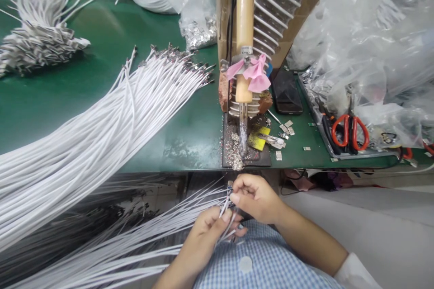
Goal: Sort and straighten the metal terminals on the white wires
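Note:
My left hand (205,232) is closed around thin white cables, its thumb pressing on one near the end. That white cable (224,206) points up and carries a small metal connector (230,184) at its tip. Fingers curled, my right hand (256,198) pinches at the cable end, thumb just below the connector; the exact contact is partly hidden. Both hands are in front of the table edge, above a blue checked apron. Straight above them stands a soldering iron (244,22) with a wooden handle, tip down, tied with pink cloth.
A thick bundle of white cables (111,121) lies across the green table (193,121) at left. Solder crumbs, a yellow sponge (259,138) and loose metal connectors surround the iron's tip. At right are a phone (286,92), red-handled scissors (350,130) in a tray, and plastic bags (366,49).

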Demonstrator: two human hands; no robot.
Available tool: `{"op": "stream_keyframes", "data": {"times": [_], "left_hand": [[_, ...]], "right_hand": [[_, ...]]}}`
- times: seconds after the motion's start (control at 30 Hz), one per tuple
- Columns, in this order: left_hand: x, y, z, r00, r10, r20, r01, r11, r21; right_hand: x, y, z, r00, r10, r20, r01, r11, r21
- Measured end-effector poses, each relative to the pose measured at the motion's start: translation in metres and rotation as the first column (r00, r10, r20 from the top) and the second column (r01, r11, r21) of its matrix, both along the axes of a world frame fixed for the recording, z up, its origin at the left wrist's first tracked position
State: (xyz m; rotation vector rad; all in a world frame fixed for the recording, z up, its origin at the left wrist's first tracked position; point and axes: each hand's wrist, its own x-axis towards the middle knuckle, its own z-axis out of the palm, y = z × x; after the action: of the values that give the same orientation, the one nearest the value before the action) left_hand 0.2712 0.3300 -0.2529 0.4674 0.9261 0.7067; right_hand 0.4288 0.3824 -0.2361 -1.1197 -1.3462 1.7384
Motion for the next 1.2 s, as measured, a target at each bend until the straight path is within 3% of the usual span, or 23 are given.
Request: {"op": "stream_keyframes", "data": {"times": [0.17,0.3,0.5,0.73,1.0,1.2], "left_hand": [[0.003,0.0,0.001,0.999,0.032,-0.005,-0.032,0.999,0.019],[0.003,0.0,0.003,0.997,0.08,-0.003,-0.08,0.996,0.038],[0.0,0.0,0.003,0.995,-0.099,-0.023,0.101,0.99,0.1],[0.001,-0.002,-0.001,1.0,-0.009,-0.003,0.009,0.997,0.077],[-0.002,0.003,0.002,0.987,-0.008,-0.164,0.034,0.987,0.156],[0.0,0.008,0.003,0.968,0.032,-0.251,0.018,0.981,0.195]], "right_hand": [[0.001,0.002,0.0,0.999,-0.047,0.024,0.045,0.996,0.083],[0.001,0.001,-0.001,0.999,-0.051,-0.02,0.052,0.997,0.048],[-0.002,0.0,-0.001,0.998,-0.055,-0.026,0.055,0.998,0.009],[-0.001,0.001,-0.003,0.999,-0.048,0.018,0.047,0.998,0.038],[0.001,0.0,0.002,0.997,-0.077,-0.025,0.076,0.997,-0.005],[0.003,0.001,0.002,0.994,-0.107,0.014,0.106,0.993,0.059]]}}
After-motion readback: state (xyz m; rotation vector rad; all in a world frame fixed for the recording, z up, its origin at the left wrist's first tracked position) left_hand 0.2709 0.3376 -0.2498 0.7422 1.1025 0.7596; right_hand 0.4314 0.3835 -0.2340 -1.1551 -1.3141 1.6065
